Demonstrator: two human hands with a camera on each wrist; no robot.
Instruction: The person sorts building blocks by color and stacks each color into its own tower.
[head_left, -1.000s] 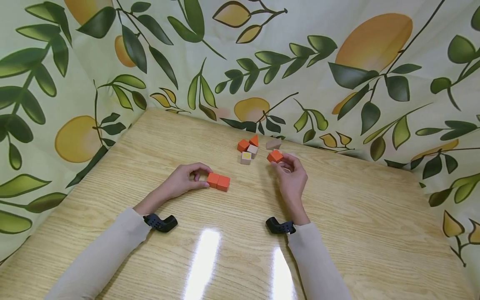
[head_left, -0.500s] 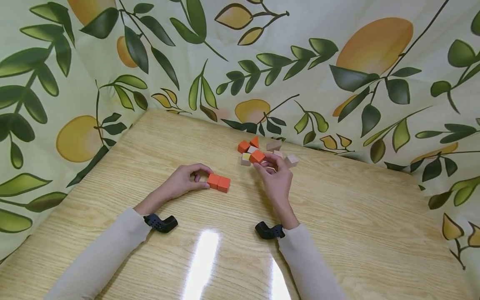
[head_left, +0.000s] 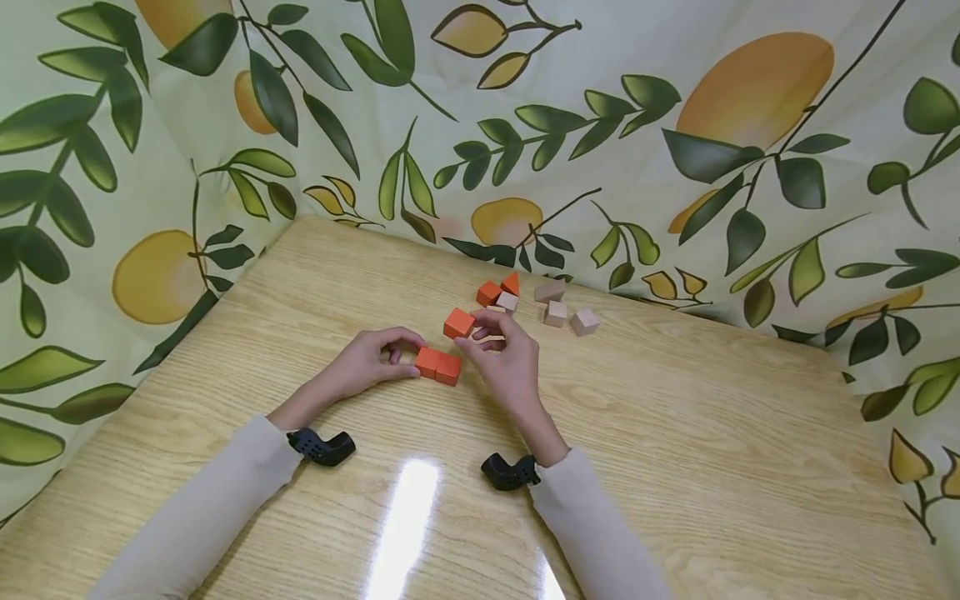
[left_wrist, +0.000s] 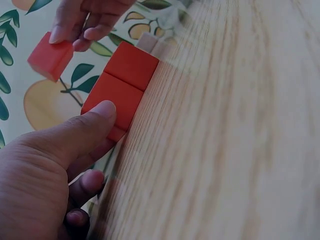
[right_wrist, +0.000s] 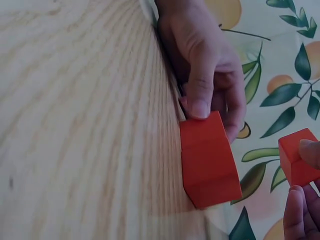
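Note:
Two orange-red toy blocks, a left block [head_left: 427, 362] and a right block [head_left: 448, 369], stand side by side touching on the table. My left hand [head_left: 369, 360] pinches the left block between thumb and fingers, as the left wrist view also shows, with its thumb [left_wrist: 95, 117] on the face. My right hand [head_left: 510, 364] holds another orange-red block [head_left: 458, 323] between thumb and fingertips, raised above and behind the pair, apart from it. That raised block [right_wrist: 299, 156] shows at the right edge of the right wrist view.
Behind my right hand stand an orange-red block [head_left: 488, 292], an orange-red triangular block [head_left: 511, 284] and a pale cube [head_left: 507, 302]. Further right are pale blocks [head_left: 555, 313] [head_left: 584, 322] and a pale wedge-like block [head_left: 551, 290]. A leaf-patterned cloth [head_left: 420, 167] borders the wooden table [head_left: 675, 433].
My right hand has carried its block leftward, from near the pale blocks to just behind the pair. It has uncovered two pale cubes on the right. My left hand stays in place.

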